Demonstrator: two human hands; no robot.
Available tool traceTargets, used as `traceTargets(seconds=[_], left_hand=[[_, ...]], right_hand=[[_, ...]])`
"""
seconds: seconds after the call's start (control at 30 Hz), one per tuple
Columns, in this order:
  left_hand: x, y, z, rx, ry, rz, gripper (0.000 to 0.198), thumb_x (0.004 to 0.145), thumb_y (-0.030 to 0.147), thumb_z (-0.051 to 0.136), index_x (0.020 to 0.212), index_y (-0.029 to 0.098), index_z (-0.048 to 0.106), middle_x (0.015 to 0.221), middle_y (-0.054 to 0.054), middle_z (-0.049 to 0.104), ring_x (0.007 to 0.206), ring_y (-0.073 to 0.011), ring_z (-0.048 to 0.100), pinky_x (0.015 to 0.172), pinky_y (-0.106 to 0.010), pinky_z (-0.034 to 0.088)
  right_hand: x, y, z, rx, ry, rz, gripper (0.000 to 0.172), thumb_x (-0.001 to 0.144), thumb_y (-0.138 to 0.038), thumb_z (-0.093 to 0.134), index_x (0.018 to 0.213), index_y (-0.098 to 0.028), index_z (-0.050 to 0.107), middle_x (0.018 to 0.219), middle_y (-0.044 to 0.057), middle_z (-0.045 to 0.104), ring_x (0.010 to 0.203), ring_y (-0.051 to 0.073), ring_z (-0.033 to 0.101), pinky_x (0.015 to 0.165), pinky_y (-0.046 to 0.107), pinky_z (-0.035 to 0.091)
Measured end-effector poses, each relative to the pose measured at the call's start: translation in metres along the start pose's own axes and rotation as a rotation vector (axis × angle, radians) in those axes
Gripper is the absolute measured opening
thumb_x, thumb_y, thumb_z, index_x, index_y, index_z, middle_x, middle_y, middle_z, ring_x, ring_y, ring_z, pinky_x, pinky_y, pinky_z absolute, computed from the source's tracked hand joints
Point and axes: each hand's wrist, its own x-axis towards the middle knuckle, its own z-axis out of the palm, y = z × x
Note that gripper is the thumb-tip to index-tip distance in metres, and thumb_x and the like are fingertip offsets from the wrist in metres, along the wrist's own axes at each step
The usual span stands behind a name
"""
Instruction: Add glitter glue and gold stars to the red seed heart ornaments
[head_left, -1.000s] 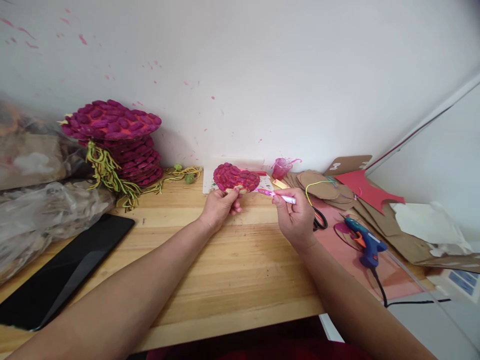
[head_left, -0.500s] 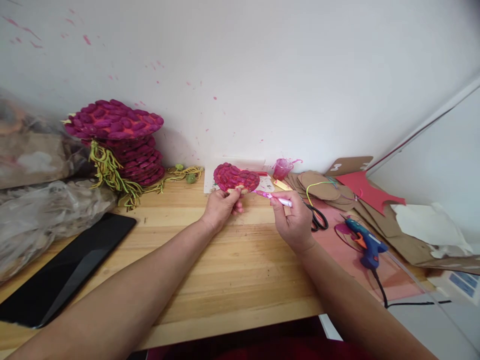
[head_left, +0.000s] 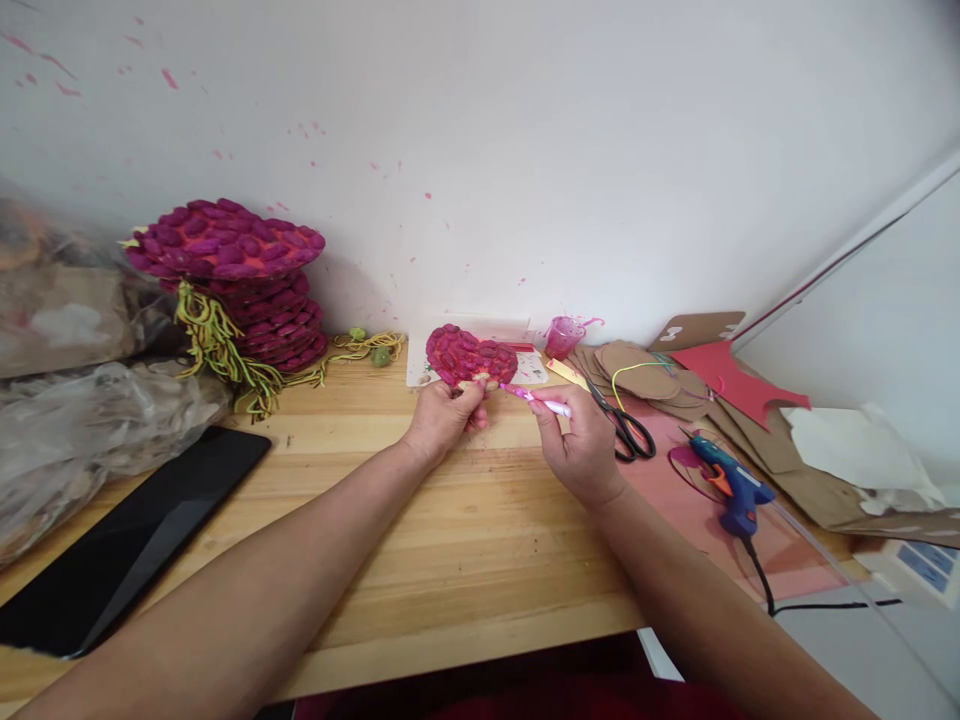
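Note:
Between the thumb and fingers of my left hand [head_left: 446, 415] is a heart-shaped piece [head_left: 469, 355], its face covered in magenta shell-like lumps; a few pale, unpainted lumps show at its lower edge. My right hand [head_left: 577, 440] pinches a slim white paintbrush [head_left: 551, 405] stained with pink. The brush's tip is at the lower right edge of the heart, touching or very close to it. Behind the heart lies a paint-spotted white sheet [head_left: 532, 370]. A clear cup with pink paint [head_left: 564, 338] stands against the wall.
Black-handled scissors [head_left: 634, 438], cardboard discs [head_left: 637, 370] and a blue glue gun [head_left: 739, 500] lie on the right. At left are a stack of magenta-covered pieces [head_left: 225, 245] with yellow-green yarn [head_left: 214, 320], plastic bags [head_left: 105, 410] and a black phone or tablet [head_left: 135, 540].
My right hand has moved left and slightly down, bringing the brush tip from the heart's right side to its lower edge. My left hand and the heart have barely moved.

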Motion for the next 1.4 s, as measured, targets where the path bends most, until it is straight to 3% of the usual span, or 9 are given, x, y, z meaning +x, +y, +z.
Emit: traceTargets(seconds=[0.67, 1.4], left_hand=[[-0.0017, -0.0012, 0.0018, 0.029, 0.032, -0.012, 0.025, 0.076, 0.036, 0.074, 0.070, 0.016, 0.060, 0.047, 0.003, 0.058, 0.039, -0.0096, 0.052, 0.040, -0.019, 0.038], [0.0000, -0.0025, 0.0003, -0.011, 0.019, -0.024, 0.031, 0.078, 0.040, 0.074, 0.067, 0.016, 0.059, 0.046, 0.002, 0.057, 0.038, -0.0088, 0.051, 0.039, -0.019, 0.036]], right_hand=[[0.0014, -0.0037, -0.0033, -0.030, -0.003, 0.010, 0.008, 0.094, -0.016, 0.061, 0.099, -0.023, 0.061, 0.089, 0.004, 0.073, 0.081, 0.019, 0.069, 0.074, 0.034, 0.055], [0.0010, -0.0005, -0.0041, -0.057, -0.010, 0.039, 0.003, 0.094, -0.020, 0.061, 0.096, -0.022, 0.062, 0.085, 0.004, 0.072, 0.079, 0.020, 0.068, 0.073, 0.035, 0.054]])
